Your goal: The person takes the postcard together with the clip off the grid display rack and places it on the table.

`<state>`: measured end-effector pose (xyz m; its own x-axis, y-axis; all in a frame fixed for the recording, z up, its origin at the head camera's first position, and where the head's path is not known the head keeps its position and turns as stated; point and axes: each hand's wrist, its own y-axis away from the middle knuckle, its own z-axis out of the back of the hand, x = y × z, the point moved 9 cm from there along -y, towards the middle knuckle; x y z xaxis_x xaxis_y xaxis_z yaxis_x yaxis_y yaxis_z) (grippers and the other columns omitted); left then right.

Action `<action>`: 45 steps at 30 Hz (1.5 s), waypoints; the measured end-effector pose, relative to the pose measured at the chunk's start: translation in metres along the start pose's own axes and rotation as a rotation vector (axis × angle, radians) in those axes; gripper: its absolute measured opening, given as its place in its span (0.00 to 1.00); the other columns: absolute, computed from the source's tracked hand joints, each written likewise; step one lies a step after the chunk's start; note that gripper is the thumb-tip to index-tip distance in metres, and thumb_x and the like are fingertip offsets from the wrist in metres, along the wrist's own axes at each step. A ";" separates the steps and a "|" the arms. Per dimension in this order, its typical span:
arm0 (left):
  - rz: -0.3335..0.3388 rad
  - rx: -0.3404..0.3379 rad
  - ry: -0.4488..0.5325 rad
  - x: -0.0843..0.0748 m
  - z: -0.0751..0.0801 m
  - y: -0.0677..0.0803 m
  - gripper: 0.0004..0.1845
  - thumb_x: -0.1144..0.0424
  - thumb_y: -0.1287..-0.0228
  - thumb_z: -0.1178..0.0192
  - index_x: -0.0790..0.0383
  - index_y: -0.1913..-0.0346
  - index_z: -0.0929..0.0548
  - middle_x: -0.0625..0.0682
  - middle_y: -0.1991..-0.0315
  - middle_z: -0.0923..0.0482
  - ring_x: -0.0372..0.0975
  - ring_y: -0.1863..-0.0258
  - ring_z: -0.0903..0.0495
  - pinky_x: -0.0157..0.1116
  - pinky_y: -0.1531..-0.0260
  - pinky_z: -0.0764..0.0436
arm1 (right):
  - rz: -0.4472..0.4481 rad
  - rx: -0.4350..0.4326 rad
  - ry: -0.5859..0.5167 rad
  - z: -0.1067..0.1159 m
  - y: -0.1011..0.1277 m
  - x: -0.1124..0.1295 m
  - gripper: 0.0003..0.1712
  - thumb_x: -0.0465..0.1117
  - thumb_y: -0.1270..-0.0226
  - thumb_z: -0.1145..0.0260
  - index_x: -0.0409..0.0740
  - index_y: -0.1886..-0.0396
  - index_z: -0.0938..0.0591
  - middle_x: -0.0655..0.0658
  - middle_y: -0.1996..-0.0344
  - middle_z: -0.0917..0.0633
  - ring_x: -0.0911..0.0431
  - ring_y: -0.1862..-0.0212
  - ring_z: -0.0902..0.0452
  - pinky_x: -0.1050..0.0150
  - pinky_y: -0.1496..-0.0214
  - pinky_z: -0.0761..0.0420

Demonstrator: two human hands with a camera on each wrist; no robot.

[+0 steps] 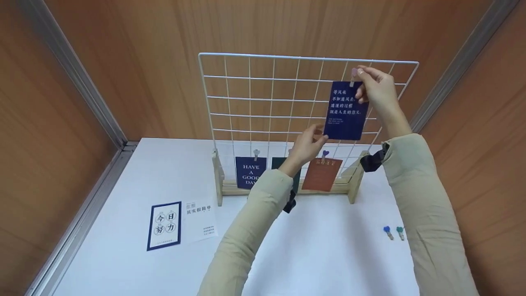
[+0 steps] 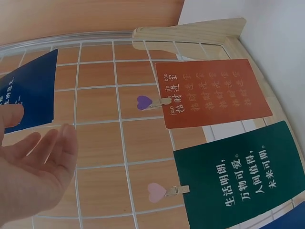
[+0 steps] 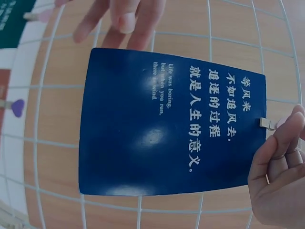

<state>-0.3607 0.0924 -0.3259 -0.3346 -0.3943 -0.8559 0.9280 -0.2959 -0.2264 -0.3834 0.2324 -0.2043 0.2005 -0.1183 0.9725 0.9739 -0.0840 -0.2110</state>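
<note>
A dark blue card with white writing hangs at the upper right of the white wire grid. My right hand pinches the pink heart clothespin at the card's top edge. Beside the card's lower left corner is my left hand, its fingers loose and holding nothing. In the right wrist view, the left fingertips lie just off the card's bottom edge. Lower on the grid hang an orange card on a purple heart clothespin and a green card on a pink one.
Another blue card hangs low at the left. Wooden feet support the grid. On the white table lie a blue-bordered card, a white card, and blue and green heart clothespins at the right.
</note>
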 end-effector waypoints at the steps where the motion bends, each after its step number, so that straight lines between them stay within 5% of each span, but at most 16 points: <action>1: 0.002 0.004 0.014 0.000 -0.001 0.000 0.21 0.60 0.35 0.51 0.63 0.40 0.35 0.53 0.50 0.28 0.38 0.55 0.28 0.31 0.59 0.28 | -0.011 0.000 -0.004 0.000 -0.001 0.000 0.25 0.45 0.36 0.45 0.38 0.42 0.32 0.45 0.77 0.26 0.62 0.86 0.33 0.76 0.85 0.32; 7: 0.028 -0.003 0.079 0.004 -0.002 -0.001 0.21 0.61 0.35 0.51 0.62 0.40 0.35 0.52 0.52 0.27 0.38 0.55 0.28 0.31 0.58 0.28 | -0.056 0.011 -0.030 -0.005 -0.003 0.000 0.23 0.42 0.34 0.48 0.36 0.42 0.33 0.46 0.77 0.25 0.63 0.89 0.34 0.76 0.88 0.33; 13: 0.032 -0.031 0.092 0.006 0.000 0.000 0.18 0.62 0.36 0.49 0.60 0.44 0.30 0.49 0.58 0.25 0.35 0.59 0.27 0.29 0.61 0.28 | -0.062 -0.006 -0.035 -0.006 -0.004 0.003 0.21 0.40 0.33 0.49 0.32 0.45 0.32 0.48 0.90 0.28 0.63 0.91 0.35 0.76 0.90 0.35; 22: 0.011 -0.062 0.091 0.003 0.003 -0.001 0.13 0.64 0.37 0.48 0.63 0.50 0.25 0.48 0.63 0.24 0.35 0.64 0.26 0.27 0.65 0.27 | -0.073 -0.034 0.044 -0.002 -0.006 0.004 0.19 0.40 0.34 0.49 0.33 0.47 0.28 0.51 0.93 0.31 0.65 0.92 0.37 0.76 0.89 0.37; 35: 0.007 -0.104 0.120 0.004 0.007 -0.001 0.09 0.67 0.38 0.48 0.63 0.57 0.21 0.47 0.70 0.24 0.34 0.70 0.25 0.26 0.71 0.26 | -0.072 -0.086 0.064 0.001 -0.006 0.002 0.18 0.40 0.39 0.42 0.35 0.50 0.24 0.49 0.77 0.22 0.65 0.92 0.39 0.76 0.90 0.41; 45: -0.006 -0.140 0.071 0.002 0.011 0.001 0.08 0.69 0.39 0.47 0.63 0.60 0.20 0.46 0.74 0.25 0.33 0.74 0.26 0.27 0.75 0.28 | -0.065 -0.138 -0.026 0.003 -0.004 0.001 0.16 0.38 0.42 0.38 0.34 0.56 0.21 0.48 0.72 0.19 0.64 0.90 0.40 0.75 0.88 0.40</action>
<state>-0.3625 0.0819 -0.3230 -0.3321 -0.3291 -0.8839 0.9416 -0.1715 -0.2899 -0.3870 0.2351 -0.2023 0.1418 -0.0823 0.9865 0.9614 -0.2259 -0.1571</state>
